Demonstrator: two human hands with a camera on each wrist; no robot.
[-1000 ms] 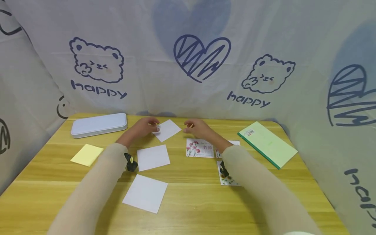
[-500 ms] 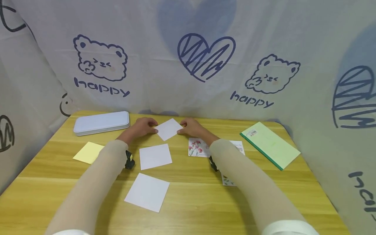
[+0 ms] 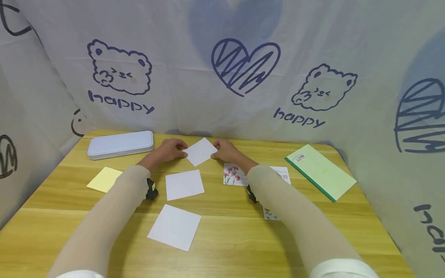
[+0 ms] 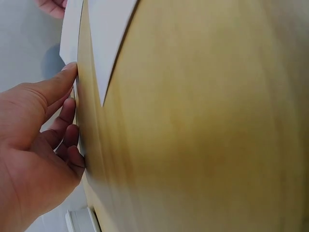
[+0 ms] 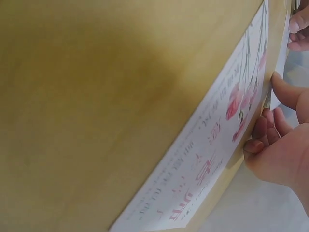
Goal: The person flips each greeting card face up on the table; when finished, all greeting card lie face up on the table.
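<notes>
A plain white card (image 3: pixel 200 151) lies at the far middle of the table, turned like a diamond in the head view. My left hand (image 3: pixel 170 150) pinches its left corner, thumb (image 4: pixel 67 72) on top in the left wrist view. On the opposite corner, my right hand (image 3: pixel 227 150) pinches the same card between thumb and fingers. Closer to me, a second white card (image 3: pixel 184 185) and a third white card (image 3: pixel 174 227) lie flat. Beside my right forearm is a card printed with pink flowers (image 5: pixel 236 106), its right part covered by the sleeve in the head view.
A white case (image 3: pixel 120 145) sits at the back left, with a yellow paper pad (image 3: pixel 104 179) in front of it. On the right lies a pale green notebook (image 3: pixel 321 172). More printed cards (image 3: pixel 283 173) are partly under my right arm. A patterned curtain (image 3: pixel 194 96) hangs behind the table.
My right hand has come left to the card's right corner, and both hands now pinch it. The card has shifted slightly up and right in the head view, along with the whole scene.
</notes>
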